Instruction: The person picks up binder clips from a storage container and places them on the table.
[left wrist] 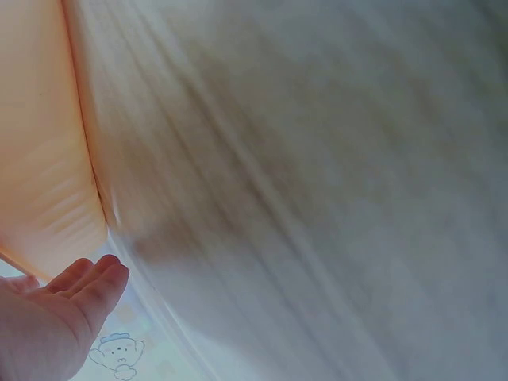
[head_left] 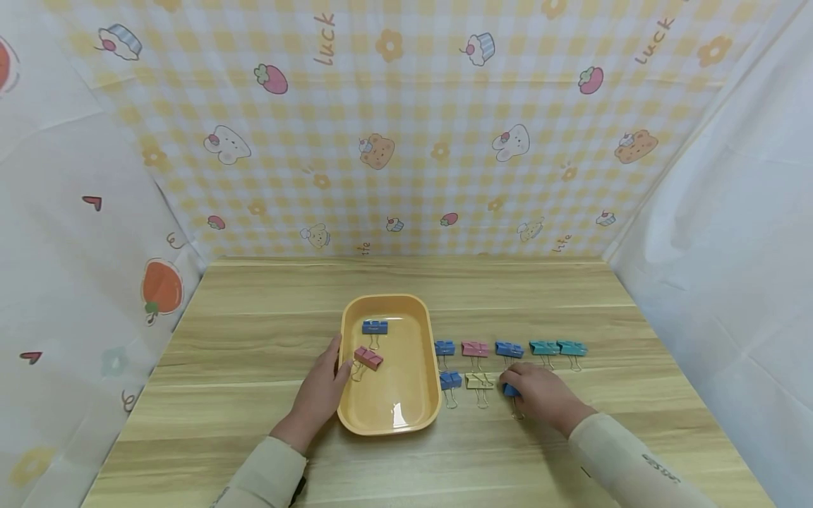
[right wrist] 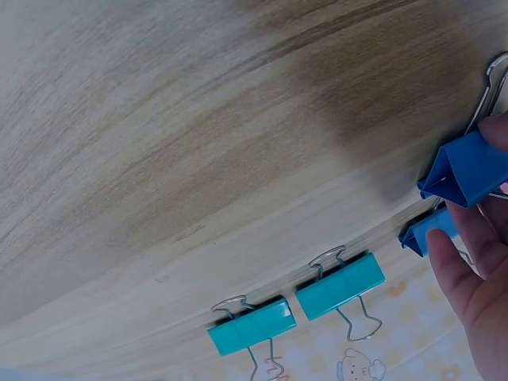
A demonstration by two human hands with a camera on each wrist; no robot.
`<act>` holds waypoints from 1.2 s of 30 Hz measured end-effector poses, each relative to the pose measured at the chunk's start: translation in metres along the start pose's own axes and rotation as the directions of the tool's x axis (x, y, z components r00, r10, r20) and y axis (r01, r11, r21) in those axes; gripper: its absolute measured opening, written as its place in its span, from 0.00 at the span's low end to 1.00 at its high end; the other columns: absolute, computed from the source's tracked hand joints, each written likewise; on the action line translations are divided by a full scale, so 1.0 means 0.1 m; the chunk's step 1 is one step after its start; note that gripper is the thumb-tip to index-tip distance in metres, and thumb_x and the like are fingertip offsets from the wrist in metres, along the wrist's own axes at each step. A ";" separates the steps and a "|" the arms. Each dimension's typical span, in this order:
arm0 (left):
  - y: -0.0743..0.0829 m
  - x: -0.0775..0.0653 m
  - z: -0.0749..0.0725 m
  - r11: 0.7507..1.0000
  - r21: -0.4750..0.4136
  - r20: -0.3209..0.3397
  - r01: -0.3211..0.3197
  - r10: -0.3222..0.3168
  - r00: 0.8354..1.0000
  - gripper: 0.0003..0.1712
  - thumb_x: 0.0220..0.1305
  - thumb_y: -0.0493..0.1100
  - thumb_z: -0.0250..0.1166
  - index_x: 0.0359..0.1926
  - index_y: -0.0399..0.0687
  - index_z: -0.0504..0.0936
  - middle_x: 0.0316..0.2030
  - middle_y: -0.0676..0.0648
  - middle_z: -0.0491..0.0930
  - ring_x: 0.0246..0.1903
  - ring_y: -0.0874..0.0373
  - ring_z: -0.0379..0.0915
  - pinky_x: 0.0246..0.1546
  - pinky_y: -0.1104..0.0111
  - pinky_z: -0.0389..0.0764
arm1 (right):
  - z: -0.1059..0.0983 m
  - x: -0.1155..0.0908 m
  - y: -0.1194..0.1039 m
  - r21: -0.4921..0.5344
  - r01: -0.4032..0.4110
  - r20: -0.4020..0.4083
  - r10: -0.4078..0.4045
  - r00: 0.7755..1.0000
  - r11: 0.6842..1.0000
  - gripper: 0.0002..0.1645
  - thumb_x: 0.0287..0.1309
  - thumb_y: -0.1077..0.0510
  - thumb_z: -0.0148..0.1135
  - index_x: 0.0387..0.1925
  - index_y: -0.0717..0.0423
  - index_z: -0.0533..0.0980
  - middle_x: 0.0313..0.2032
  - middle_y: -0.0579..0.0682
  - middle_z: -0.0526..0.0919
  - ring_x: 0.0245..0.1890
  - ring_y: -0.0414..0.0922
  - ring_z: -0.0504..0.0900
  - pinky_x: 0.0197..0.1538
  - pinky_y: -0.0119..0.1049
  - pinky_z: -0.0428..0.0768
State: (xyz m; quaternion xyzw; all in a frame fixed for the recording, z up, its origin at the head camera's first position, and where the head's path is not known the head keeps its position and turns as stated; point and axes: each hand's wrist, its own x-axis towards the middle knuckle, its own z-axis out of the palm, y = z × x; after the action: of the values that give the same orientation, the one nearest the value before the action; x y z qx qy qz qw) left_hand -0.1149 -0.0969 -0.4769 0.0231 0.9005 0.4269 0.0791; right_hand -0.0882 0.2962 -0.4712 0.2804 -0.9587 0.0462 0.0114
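Note:
My left hand (head_left: 320, 386) rests at the left side of a yellow tray (head_left: 389, 423). Its thumb lies over the rim, while straight fingers (left wrist: 99, 294) run along the outer wall. Inside the tray are a blue binder clip (head_left: 375, 327) and a red-pink binder clip (head_left: 368, 358). To the right of the tray, my right hand (head_left: 540, 395) pinches a blue binder clip (right wrist: 468, 168) at the near row's right end, partly hidden by the fingers. Another blue binder clip (head_left: 509, 349) lies just beyond that hand.
Beside the held clip sits a yellow binder clip (head_left: 479, 381), then a blue one (head_left: 450, 381) near the tray. The far row has a blue clip (head_left: 444, 348), a pink clip (head_left: 475, 348) and two teal clips (head_left: 545, 347). A patterned cloth (head_left: 406, 169) rises behind the wooden table (head_left: 267, 310).

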 end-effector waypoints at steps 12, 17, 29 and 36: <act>-0.01 0.01 0.00 1.000 0.004 -0.002 0.004 -0.004 1.000 0.37 0.75 0.48 0.49 0.76 0.40 0.46 0.72 0.33 0.53 0.70 0.38 0.49 0.69 0.46 0.53 | -0.05 -0.03 -0.02 -0.018 -0.012 0.033 0.012 0.999 1.000 0.22 0.45 0.60 0.75 0.45 0.56 0.79 0.45 0.53 0.80 0.45 0.53 0.81 0.47 0.50 0.82; 0.00 0.01 0.00 1.000 0.000 0.010 0.024 -0.024 1.000 0.37 0.75 0.48 0.48 0.76 0.42 0.45 0.72 0.34 0.52 0.71 0.39 0.48 0.69 0.47 0.53 | -0.09 -0.04 -0.04 -0.019 -0.022 0.041 0.023 0.999 1.000 0.23 0.45 0.61 0.75 0.46 0.56 0.79 0.47 0.55 0.80 0.48 0.54 0.81 0.48 0.53 0.81; -0.02 0.01 -0.01 1.000 0.005 0.011 0.011 -0.011 1.000 0.37 0.75 0.49 0.47 0.76 0.40 0.45 0.72 0.34 0.52 0.71 0.39 0.48 0.69 0.47 0.54 | -0.21 -0.04 -0.13 -0.016 -0.029 0.063 0.030 0.998 0.999 0.28 0.44 0.58 0.75 0.50 0.57 0.79 0.49 0.55 0.79 0.50 0.54 0.79 0.50 0.53 0.80; -0.02 0.01 0.00 1.000 0.005 0.008 0.012 -0.012 1.000 0.37 0.75 0.49 0.47 0.76 0.40 0.45 0.72 0.33 0.52 0.71 0.38 0.49 0.68 0.46 0.54 | -0.25 -0.03 -0.17 0.001 -0.028 0.028 0.028 0.999 1.000 0.29 0.43 0.59 0.76 0.51 0.57 0.78 0.50 0.54 0.79 0.48 0.54 0.80 0.49 0.51 0.81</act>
State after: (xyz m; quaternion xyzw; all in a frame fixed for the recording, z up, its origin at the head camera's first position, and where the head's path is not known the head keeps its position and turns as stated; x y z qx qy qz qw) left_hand -0.1159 -0.0981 -0.4787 0.0197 0.9013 0.4243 0.0852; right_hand -0.0766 0.2861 -0.4450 0.2675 -0.9626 0.0433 -0.0028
